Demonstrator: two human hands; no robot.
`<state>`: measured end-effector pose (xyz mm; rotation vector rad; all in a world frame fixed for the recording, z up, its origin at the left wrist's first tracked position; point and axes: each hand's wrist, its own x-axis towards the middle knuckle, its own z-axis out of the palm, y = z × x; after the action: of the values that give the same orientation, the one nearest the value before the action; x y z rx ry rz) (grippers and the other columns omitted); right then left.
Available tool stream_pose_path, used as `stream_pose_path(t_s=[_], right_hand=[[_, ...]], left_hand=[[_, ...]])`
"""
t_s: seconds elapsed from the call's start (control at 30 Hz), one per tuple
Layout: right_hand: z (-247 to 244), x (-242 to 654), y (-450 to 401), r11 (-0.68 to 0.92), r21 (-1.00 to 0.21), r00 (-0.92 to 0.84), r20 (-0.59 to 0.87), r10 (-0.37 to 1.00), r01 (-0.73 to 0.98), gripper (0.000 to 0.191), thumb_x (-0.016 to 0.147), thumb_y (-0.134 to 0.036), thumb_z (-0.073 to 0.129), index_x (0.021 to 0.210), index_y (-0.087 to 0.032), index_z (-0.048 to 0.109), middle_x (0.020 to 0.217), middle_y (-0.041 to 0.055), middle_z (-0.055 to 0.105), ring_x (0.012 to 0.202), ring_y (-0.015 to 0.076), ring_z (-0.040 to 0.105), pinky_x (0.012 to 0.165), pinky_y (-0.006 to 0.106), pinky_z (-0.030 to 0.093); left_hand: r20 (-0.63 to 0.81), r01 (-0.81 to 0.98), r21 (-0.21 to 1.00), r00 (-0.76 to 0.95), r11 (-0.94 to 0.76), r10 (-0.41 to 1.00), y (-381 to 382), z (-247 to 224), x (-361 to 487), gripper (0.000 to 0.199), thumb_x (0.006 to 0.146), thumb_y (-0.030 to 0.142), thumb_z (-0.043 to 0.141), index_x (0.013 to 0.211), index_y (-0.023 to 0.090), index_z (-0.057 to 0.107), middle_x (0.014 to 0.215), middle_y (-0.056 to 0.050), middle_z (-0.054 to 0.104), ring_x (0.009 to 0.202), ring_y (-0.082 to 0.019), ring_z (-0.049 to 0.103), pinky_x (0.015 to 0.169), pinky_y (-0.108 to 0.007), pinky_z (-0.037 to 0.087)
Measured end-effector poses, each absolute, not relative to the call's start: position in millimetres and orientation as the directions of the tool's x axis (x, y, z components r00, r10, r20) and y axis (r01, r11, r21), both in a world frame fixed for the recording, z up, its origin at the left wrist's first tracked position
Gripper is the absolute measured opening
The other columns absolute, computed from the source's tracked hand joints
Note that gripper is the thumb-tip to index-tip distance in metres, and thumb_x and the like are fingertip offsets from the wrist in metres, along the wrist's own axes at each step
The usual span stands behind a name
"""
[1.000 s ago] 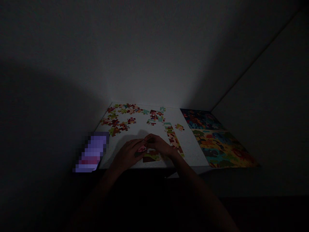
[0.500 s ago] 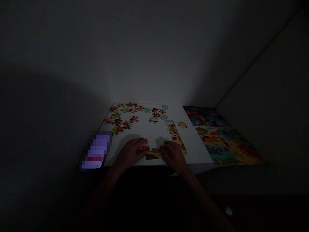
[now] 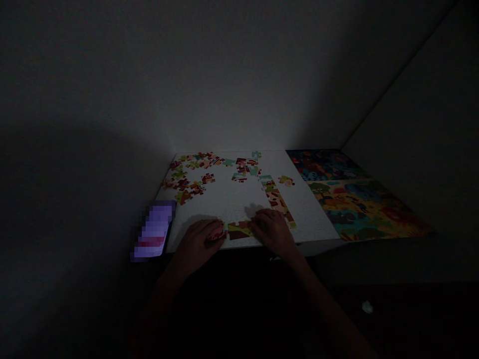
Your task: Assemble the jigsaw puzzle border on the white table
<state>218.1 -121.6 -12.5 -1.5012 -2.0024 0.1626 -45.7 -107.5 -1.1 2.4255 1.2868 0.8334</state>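
My left hand [image 3: 196, 244] is closed around a reddish-pink puzzle piece [image 3: 217, 232], held low over the front edge of the white table. Just right of that piece, a short row of joined puzzle pieces [image 3: 238, 231], green above and brown below, lies along the edge. At the row's right end, the bent fingers of my right hand [image 3: 272, 230] press together on the pieces and partly hide them. Beyond this hand runs a joined puzzle strip [image 3: 275, 198], leading away from me.
Loose puzzle pieces [image 3: 185, 185] spread over the table's left and back. Another small cluster [image 3: 247, 167] sits at back centre, and a joined pair [image 3: 286, 180] lies right of the strip. Two colourful picture sheets [image 3: 362, 209] cover the right side. A lit phone [image 3: 154, 229] is at the left edge.
My left hand has drawn the reddish piece slightly left and down, away from the joined row, showing more of the row's left end. The whole view has shifted a little.
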Motion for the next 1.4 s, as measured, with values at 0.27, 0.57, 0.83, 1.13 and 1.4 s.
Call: stream_pose_path(t_s=[0.27,0.57,0.83,1.13,1.4], right_hand=[[-10.9,218.0,-121.8,0.346,-0.458,-0.157,0.401,0.903,0.819,0.014,0.092,-0.032,0.060,0.095,-0.022,0.068,0.105,0.0074,0.069,0.102,0.0252,0.060,0.093,0.042,0.041],[-9.7,217.8,-121.4,0.338,-0.478,-0.159,0.377,0.913,0.811,0.015,0.093,-0.032,0.058,0.096,-0.022,0.068,0.103,0.0076,0.069,0.100,0.0247,0.061,0.093,0.042,0.041],[-9.6,218.4,-120.8,0.334,-0.467,-0.159,0.374,0.914,0.819,0.017,0.093,-0.034,0.057,0.095,-0.022,0.069,0.102,0.0078,0.069,0.100,0.0244,0.061,0.093,0.042,0.040],[-7.8,218.1,-121.0,0.332,-0.457,-0.164,0.368,0.915,0.825,0.018,0.094,-0.034,0.056,0.094,-0.021,0.069,0.103,0.0081,0.069,0.099,0.0246,0.060,0.092,0.042,0.041],[-9.7,218.5,-121.2,0.327,-0.468,-0.160,0.362,0.918,0.821,0.019,0.094,-0.034,0.056,0.096,-0.022,0.069,0.102,0.0078,0.069,0.100,0.0245,0.060,0.093,0.042,0.040]], left_hand=[[0.295,0.664,0.505,0.468,-0.552,0.833,-109.6,-2.4,-43.8,0.031,0.087,0.031,0.064,0.118,0.027,0.064,0.120,-0.004,0.068,0.113,-0.023,0.061,0.100,-0.044,0.049],[0.305,0.675,0.483,0.468,-0.558,0.830,-112.2,0.8,-38.3,0.029,0.090,0.032,0.062,0.118,0.026,0.062,0.119,-0.004,0.067,0.112,-0.023,0.059,0.101,-0.044,0.047],[0.312,0.687,0.399,0.520,-0.606,0.795,-111.4,3.0,-36.8,0.031,0.090,0.030,0.060,0.120,0.025,0.062,0.120,-0.005,0.067,0.111,-0.023,0.060,0.102,-0.042,0.046],[0.292,0.701,0.362,0.541,-0.615,0.788,-109.9,-2.3,-37.6,0.032,0.089,0.031,0.062,0.120,0.027,0.062,0.123,-0.005,0.064,0.114,-0.025,0.057,0.101,-0.045,0.046],[0.298,0.703,0.381,0.522,-0.601,0.799,-110.7,-2.4,-36.6,0.031,0.089,0.031,0.061,0.120,0.027,0.064,0.123,-0.006,0.063,0.114,-0.025,0.056,0.100,-0.045,0.046]])
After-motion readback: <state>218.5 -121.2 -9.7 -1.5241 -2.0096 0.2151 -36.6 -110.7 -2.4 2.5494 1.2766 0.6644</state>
